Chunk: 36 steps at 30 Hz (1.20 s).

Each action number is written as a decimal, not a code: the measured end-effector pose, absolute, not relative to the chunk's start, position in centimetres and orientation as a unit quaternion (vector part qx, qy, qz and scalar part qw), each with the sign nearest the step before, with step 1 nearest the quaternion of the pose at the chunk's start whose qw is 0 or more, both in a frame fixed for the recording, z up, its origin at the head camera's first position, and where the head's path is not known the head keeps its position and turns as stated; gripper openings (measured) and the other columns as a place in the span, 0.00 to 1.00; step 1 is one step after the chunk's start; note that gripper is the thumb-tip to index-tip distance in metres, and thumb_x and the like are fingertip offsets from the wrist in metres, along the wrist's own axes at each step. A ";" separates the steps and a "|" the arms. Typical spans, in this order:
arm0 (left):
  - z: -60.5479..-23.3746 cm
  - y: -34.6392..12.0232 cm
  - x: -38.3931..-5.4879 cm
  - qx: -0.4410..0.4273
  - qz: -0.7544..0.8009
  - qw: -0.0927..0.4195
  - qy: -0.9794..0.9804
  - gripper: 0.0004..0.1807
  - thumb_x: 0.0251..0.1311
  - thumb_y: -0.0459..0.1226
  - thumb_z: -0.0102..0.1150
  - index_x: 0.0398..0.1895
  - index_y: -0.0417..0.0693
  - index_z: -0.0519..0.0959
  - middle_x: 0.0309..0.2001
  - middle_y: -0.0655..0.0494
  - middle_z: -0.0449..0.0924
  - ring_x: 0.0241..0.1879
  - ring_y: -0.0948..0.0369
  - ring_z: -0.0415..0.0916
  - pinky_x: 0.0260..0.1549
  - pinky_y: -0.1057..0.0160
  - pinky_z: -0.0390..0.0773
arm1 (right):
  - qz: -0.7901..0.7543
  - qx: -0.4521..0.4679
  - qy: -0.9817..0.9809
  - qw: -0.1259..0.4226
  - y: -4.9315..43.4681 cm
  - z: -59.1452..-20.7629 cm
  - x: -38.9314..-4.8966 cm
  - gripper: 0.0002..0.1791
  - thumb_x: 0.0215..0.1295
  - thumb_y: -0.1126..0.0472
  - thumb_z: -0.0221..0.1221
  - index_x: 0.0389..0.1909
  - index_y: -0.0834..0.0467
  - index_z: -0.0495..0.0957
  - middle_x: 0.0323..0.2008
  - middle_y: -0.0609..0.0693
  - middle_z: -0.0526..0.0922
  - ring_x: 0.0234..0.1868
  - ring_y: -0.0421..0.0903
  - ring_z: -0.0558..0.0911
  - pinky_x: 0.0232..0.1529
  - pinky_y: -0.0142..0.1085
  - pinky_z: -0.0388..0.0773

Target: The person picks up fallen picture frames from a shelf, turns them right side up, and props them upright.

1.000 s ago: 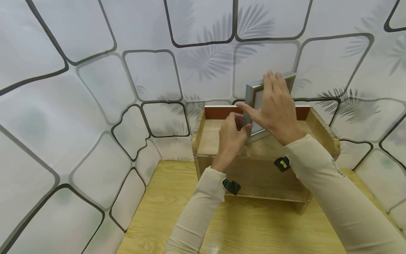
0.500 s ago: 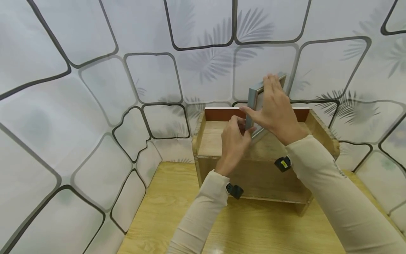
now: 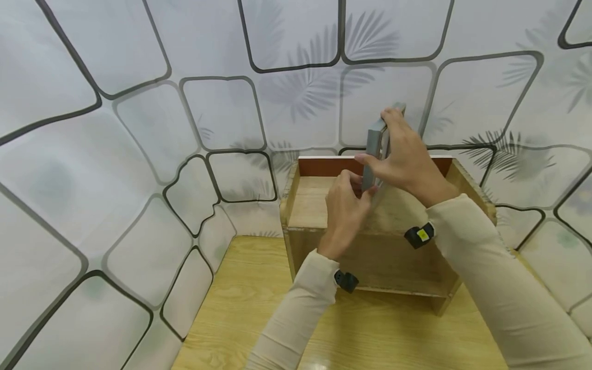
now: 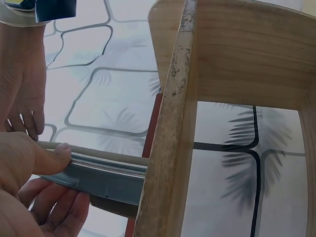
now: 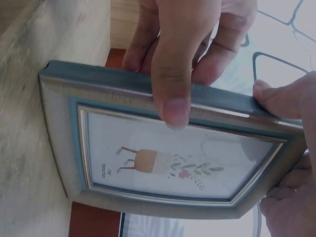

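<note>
A picture frame (image 3: pixel 372 149) stands upright on the top board of a small wooden shelf (image 3: pixel 307 203), almost edge-on to the head view. Its front, in the right wrist view, has a blue and silver border around a print (image 5: pixel 192 165) of a plant in a legged pot. My left hand (image 3: pixel 346 208) pinches the near side edge low down, the thumb on the front and fingers behind. Higher up, my right hand (image 3: pixel 409 159) grips the same frame, its thumb on the near edge and its fingers over the top. The right hand partly hides the frame's front in the head view.
The shelf has raised side panels and a reddish-brown back strip (image 3: pixel 319 165). It stands on a yellow wood-grain table (image 3: pixel 240 293), against a patterned wall covering (image 3: pixel 139 133). Below the top board is an open lower compartment (image 3: pixel 393 262).
The frame has turned from angled to nearly edge-on, its far side swinging left. My left hand has moved slightly right with the near edge; both hands keep their hold.
</note>
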<state>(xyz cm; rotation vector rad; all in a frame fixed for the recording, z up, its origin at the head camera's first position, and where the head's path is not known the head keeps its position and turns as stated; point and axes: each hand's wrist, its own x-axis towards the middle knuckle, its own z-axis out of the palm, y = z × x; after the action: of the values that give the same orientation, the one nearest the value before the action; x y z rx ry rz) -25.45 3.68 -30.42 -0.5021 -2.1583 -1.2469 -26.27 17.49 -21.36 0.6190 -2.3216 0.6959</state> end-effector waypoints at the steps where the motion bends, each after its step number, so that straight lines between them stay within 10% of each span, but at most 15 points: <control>1: -30.5 3.7 -25.4 -0.194 -0.470 0.296 -0.809 0.15 0.60 0.39 0.73 0.41 0.41 0.77 0.37 0.51 0.82 0.36 0.60 0.81 0.35 0.72 0.76 | 0.265 0.236 -0.882 0.309 17.6 -21.3 -26.3 0.51 0.59 0.54 0.73 0.73 0.73 0.56 0.73 0.70 0.61 0.73 0.66 0.61 0.68 0.59 0.62; 10: -30.6 3.1 -25.2 -0.205 -0.460 0.292 -0.813 0.13 0.77 0.40 0.50 0.48 0.41 0.81 0.41 0.50 0.82 0.39 0.58 0.81 0.41 0.63 0.78 | 0.264 0.252 -0.885 0.289 18.7 -21.0 -26.3 0.51 0.58 0.56 0.73 0.74 0.71 0.55 0.74 0.69 0.59 0.73 0.68 0.62 0.68 0.60 0.62; 19: -30.9 2.8 -25.5 -0.214 -0.423 0.243 -0.846 0.17 0.74 0.37 0.55 0.60 0.40 0.81 0.51 0.50 0.86 0.47 0.59 0.86 0.46 0.62 0.82 | 0.268 0.267 -0.880 0.287 19.3 -21.0 -26.6 0.51 0.57 0.58 0.75 0.74 0.69 0.57 0.74 0.70 0.59 0.72 0.68 0.62 0.69 0.59 0.60; 27: -31.2 2.8 -25.8 -0.217 -0.426 0.222 -0.850 0.15 0.70 0.34 0.60 0.58 0.44 0.83 0.49 0.52 0.87 0.42 0.64 0.86 0.38 0.73 0.81 | 0.271 0.273 -0.880 0.279 19.4 -20.8 -26.7 0.51 0.56 0.58 0.75 0.75 0.68 0.57 0.74 0.70 0.58 0.74 0.66 0.59 0.71 0.57 0.58; 36: -31.1 2.7 -25.9 -0.213 -0.379 0.252 -0.864 0.11 0.68 0.32 0.62 0.50 0.44 0.87 0.44 0.54 0.89 0.40 0.63 0.86 0.41 0.64 0.83 | 0.283 0.270 -0.884 0.257 19.4 -20.6 -26.5 0.52 0.58 0.57 0.74 0.76 0.67 0.55 0.75 0.69 0.56 0.76 0.64 0.56 0.73 0.56 0.54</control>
<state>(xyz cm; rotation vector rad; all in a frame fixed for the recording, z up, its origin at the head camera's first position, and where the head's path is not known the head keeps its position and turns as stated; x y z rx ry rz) -25.90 2.70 -31.06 -0.5801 -2.3503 -1.0306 -26.49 19.41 -20.55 0.7320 -2.3984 0.7670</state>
